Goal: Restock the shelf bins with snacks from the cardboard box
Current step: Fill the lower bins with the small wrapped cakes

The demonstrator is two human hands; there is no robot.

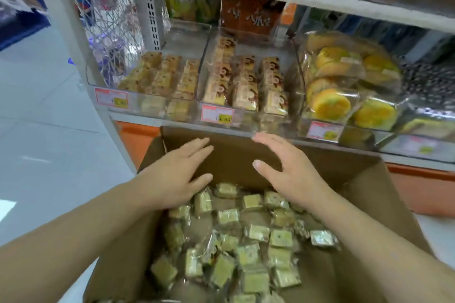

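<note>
- Both hands hover over the open cardboard box (364, 179), fingers stretched out and holding nothing: left hand (176, 177) near the box's left wall, right hand (286, 170) to the right of it, palms turned toward each other.
- Below and behind the hands, small wrapped snacks (236, 246) in greenish-gold foil lie loose in the box, pointing every way.
- Ahead of the hands, clear shelf bins (248, 81) hold rows of wrapped cakes, long sides running front to back.
- Ahead of the right hand, a bin of round yellow cakes (342, 86) in bags.
- Price tags (216, 113) on the bin fronts are red and yellow; the writing is too blurred to read.
</note>
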